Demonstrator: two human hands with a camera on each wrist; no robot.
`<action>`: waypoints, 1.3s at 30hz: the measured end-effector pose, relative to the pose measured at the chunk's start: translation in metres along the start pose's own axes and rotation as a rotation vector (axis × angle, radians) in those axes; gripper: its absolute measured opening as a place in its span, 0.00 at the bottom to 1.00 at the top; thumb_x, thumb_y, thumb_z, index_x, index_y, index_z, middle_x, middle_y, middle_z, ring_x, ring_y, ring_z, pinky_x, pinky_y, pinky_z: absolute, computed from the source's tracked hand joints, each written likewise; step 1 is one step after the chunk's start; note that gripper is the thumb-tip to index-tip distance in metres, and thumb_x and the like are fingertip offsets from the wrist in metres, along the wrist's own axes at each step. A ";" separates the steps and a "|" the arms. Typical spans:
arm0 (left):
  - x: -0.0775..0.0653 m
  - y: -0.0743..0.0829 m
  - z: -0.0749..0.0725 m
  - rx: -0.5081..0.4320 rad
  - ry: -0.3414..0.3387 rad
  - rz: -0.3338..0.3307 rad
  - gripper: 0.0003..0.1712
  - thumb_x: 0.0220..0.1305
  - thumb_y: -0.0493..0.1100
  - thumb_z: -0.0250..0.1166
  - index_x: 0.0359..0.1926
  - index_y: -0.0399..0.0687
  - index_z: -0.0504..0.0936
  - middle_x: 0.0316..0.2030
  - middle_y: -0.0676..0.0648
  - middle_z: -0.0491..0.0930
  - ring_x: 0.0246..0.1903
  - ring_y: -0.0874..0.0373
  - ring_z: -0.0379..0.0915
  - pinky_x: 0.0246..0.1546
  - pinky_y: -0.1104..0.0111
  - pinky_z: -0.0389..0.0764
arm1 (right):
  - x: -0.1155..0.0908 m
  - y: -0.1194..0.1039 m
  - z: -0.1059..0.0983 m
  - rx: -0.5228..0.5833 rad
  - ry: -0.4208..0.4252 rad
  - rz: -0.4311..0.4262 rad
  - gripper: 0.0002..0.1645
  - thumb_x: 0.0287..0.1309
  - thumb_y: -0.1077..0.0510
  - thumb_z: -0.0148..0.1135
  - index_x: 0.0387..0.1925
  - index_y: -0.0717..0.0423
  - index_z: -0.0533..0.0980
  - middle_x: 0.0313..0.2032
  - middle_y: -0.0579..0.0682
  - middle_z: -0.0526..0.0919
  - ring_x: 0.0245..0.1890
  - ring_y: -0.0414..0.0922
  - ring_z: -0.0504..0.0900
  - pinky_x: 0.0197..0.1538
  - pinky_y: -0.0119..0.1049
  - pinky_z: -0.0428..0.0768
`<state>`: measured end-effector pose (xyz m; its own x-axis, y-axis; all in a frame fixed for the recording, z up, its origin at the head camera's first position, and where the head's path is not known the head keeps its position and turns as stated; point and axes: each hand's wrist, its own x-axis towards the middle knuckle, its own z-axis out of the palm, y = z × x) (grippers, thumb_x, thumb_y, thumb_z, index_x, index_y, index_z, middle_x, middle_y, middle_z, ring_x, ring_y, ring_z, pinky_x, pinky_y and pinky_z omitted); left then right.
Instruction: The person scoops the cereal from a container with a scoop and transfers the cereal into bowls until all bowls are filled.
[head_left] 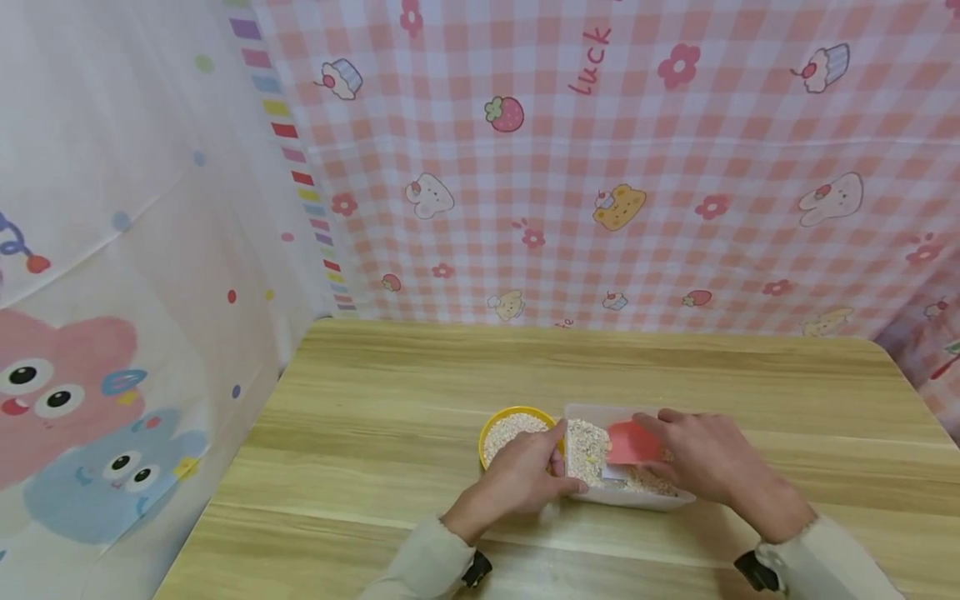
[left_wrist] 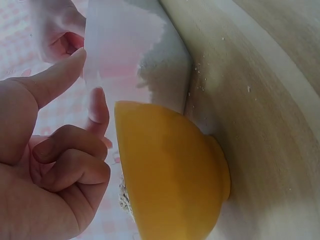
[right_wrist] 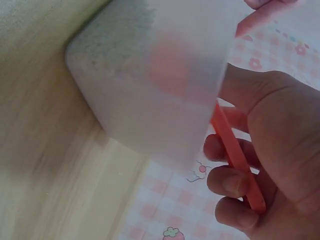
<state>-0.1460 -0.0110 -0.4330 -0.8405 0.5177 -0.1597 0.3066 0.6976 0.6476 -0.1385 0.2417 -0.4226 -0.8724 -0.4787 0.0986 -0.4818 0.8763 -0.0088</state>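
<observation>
A translucent plastic container [head_left: 637, 500] of oat flakes [head_left: 587, 446] stands on the table. My left hand [head_left: 517, 471] holds its left end, with thumb and index finger at the rim and the other fingers curled, as the left wrist view shows. In my right hand [head_left: 708, 458] is a red scoop [head_left: 633, 442], fingers wrapped around its handle [right_wrist: 235, 155]. The scoop's blade dips inside the container among the flakes; its lower edge is hidden. Close against the container's left side sits a yellow bowl [left_wrist: 170, 165] filled with flakes, partly covered by my left hand.
The wooden table [head_left: 390, 400] stretches around the container and bowl. A few crumbs [left_wrist: 197, 70] lie on it beside the container. A pink checked cloth [head_left: 562, 233] hangs behind the table, and a white printed cloth [head_left: 172, 275] hangs at the left.
</observation>
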 end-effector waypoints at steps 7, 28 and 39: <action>0.000 0.002 0.000 0.027 -0.009 0.003 0.51 0.57 0.51 0.74 0.74 0.38 0.59 0.20 0.62 0.73 0.19 0.69 0.65 0.26 0.76 0.68 | 0.006 0.000 0.007 0.017 0.043 -0.047 0.35 0.44 0.43 0.78 0.54 0.51 0.80 0.37 0.53 0.85 0.18 0.38 0.73 0.19 0.33 0.70; 0.001 0.000 0.002 0.024 -0.017 -0.008 0.49 0.58 0.50 0.73 0.74 0.39 0.60 0.20 0.61 0.73 0.19 0.69 0.64 0.25 0.76 0.67 | 0.014 0.002 0.026 0.138 0.065 -0.170 0.35 0.47 0.42 0.77 0.58 0.47 0.80 0.46 0.58 0.86 0.39 0.52 0.87 0.37 0.48 0.84; 0.000 0.001 0.001 0.026 -0.007 -0.004 0.49 0.58 0.50 0.73 0.74 0.39 0.60 0.20 0.60 0.72 0.18 0.69 0.64 0.25 0.76 0.68 | 0.018 0.001 0.017 0.314 -0.110 -0.172 0.33 0.49 0.42 0.76 0.57 0.47 0.80 0.46 0.45 0.87 0.35 0.36 0.80 0.39 0.40 0.81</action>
<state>-0.1453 -0.0101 -0.4328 -0.8388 0.5182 -0.1673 0.3148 0.7121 0.6275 -0.1560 0.2335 -0.4380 -0.7722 -0.6352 0.0173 -0.6085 0.7314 -0.3077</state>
